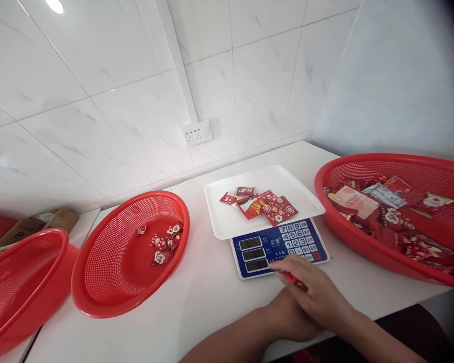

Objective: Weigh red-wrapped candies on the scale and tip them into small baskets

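Observation:
My right hand (313, 291) lies over my left hand (287, 318) at the table's front edge, just in front of the blue scale (278, 248). The right hand's fingers are pressed together on a small red packet (292, 278), of which only a sliver shows. The left hand's fingers are hidden under the right hand. On the scale's white tray (227, 222) lie several red packets (274, 206). The scale's three displays are lit.
A red mesh basket (109, 282) left of the scale holds several small candies (162, 244). A large red basket (435, 171) at the right is full of red packets. Another red basket (18, 282) and a cardboard box (30, 227) sit at far left. A wall socket (196, 132) is behind.

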Available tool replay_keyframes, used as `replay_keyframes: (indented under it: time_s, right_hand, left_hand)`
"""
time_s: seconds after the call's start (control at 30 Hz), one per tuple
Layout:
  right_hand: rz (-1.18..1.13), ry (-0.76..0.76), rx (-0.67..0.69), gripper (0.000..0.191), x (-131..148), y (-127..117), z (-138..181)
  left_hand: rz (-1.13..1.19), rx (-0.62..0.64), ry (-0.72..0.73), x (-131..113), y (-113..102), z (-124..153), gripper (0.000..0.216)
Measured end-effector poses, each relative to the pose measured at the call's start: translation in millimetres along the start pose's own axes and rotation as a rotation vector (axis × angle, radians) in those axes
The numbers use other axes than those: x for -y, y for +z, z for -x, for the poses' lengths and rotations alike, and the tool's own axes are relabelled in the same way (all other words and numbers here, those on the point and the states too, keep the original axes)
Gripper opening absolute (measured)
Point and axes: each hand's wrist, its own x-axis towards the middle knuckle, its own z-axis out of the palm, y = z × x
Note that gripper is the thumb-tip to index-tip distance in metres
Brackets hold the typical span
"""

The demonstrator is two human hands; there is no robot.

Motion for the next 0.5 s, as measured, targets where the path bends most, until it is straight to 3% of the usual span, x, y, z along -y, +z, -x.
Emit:
replay_keyframes:
  time_s: [0.1,0.17,0.33,0.5]
  right_hand:
    - [0.151,0.037,-0.127,0.028,-18,-17,-16]
    - [0.264,0.0,-0.162,0.032,-33,-25,-27]
    - [0.495,-0.009,-0.139,0.038,-60,-23,-43]
    - [0.563,-0.016,-0.099,0.039,-60,-17,-49]
  left_hand:
    - [0.042,0.236,0.104,16,-15,8,0.033]
    - [0.076,0.297,0.137,21,-17,9,0.033]
    - [0.116,0.268,0.171,20,-11,8,0.033]
    - [0.134,0.249,0.182,19,-13,8,0.033]
